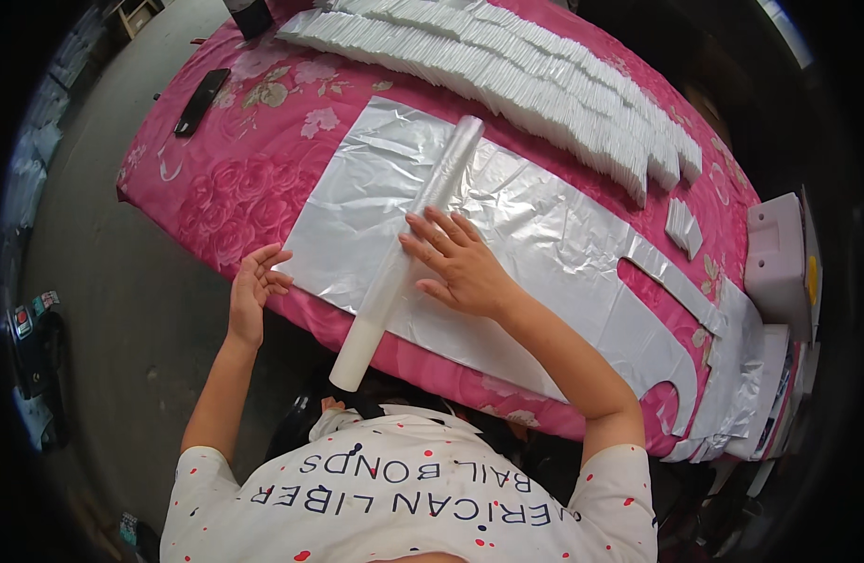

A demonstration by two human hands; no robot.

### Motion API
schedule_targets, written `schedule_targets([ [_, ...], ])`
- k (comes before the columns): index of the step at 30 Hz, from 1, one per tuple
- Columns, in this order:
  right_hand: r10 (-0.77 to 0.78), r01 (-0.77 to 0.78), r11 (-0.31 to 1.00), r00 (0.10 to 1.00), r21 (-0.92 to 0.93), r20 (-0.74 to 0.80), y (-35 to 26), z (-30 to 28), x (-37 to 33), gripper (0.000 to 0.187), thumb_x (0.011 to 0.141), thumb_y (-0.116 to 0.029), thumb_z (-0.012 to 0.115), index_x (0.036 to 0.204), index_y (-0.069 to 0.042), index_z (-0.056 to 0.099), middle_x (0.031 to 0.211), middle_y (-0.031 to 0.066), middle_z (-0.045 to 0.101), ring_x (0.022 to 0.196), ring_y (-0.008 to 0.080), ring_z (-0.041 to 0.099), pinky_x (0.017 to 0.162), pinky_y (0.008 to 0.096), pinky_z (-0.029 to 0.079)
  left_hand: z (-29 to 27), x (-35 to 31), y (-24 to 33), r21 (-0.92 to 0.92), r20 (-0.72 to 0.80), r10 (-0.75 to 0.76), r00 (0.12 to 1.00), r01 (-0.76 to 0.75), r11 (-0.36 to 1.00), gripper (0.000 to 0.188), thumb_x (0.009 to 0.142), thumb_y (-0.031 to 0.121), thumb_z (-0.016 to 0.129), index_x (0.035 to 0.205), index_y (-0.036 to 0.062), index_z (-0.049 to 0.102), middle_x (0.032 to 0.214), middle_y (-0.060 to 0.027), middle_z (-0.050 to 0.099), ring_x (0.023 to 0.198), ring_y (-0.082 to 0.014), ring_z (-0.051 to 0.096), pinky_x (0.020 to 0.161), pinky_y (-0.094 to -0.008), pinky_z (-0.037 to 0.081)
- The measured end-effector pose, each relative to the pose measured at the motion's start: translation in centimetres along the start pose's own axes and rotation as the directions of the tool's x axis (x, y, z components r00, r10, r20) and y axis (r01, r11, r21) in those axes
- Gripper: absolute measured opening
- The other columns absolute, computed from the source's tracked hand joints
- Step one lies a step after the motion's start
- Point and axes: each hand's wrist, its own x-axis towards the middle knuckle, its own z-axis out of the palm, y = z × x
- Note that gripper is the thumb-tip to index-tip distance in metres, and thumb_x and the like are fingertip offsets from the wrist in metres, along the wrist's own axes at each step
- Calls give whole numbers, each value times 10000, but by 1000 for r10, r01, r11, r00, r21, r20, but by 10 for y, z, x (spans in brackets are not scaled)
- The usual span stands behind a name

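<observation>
A large, flat whitish-silver plastic bag point(535, 244) with cut-out handles at its right end lies across the table. Over its left part rests a long translucent roll point(368, 328), slanting from upper right to lower left and jutting past the table's near edge. My right hand point(460, 263) lies on the roll and the bag beside it, palm down, fingers spread. At the bag's left corner my left hand point(256, 281) hovers with loosely bent fingers apart; nothing shows in it.
A pink flowered cloth point(235, 197) covers the table. Long rows of folded white plastic bags point(516, 80) stand along the far side, with a small stack point(683, 228) nearer right. A black phone point(203, 101) lies far left. A pale box point(777, 249) stands at the right edge.
</observation>
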Motion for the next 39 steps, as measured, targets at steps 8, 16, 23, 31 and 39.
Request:
schedule_targets([
  [8, 105, -95, 992, 988, -84, 112, -25, 68, 149, 499, 832, -301, 514, 1258, -42, 489, 1394, 159, 362, 1354, 318, 208, 1104, 449, 142, 28, -44, 4, 866, 125, 213, 969, -212, 454, 641, 799, 238, 628, 1290, -58, 340, 1071, -190, 508, 962, -323, 510, 837, -375, 430],
  [16, 577, -512, 811, 622, 283, -530, -46, 107, 170, 705, 733, -131, 572, 1350, 24, 269, 1288, 274, 406, 1279, 351, 309, 1067, 454, 209, 27, -37, 17, 763, -100, -53, 994, 111, 637, 791, 703, 161, 733, 1337, -33, 302, 939, -183, 587, 799, -307, 604, 710, -356, 494],
  [23, 562, 131, -526, 795, 841, 227, -39, 33, 121, 598, 774, -190, 668, 1239, -15, 336, 967, 113, 555, 825, 164, 578, 761, 326, 516, 51, -54, 8, -536, 659, -173, 732, 619, 574, 842, 738, 378, 652, 1325, -109, 296, 922, -184, 614, 631, -168, 617, 557, -294, 539],
  [31, 837, -8, -156, 529, 988, 136, -42, -6, 50, 558, 751, -187, 707, 1150, 11, 371, 906, 93, 528, 804, 172, 577, 702, 317, 505, 97, -30, 23, -76, 536, -433, 725, 552, 830, 673, 816, 335, 507, 1319, -69, 315, 976, -142, 579, 823, -161, 575, 651, -276, 486],
  [39, 907, -47, -211, 362, 976, 214, -11, -8, -6, 493, 750, -153, 718, 1095, 16, 410, 869, 100, 579, 789, 167, 579, 706, 304, 480, 121, -57, 0, 345, 430, -599, 676, 490, 800, 339, 907, 313, 506, 1087, 26, 511, 760, -41, 561, 647, -110, 542, 601, -249, 467],
])
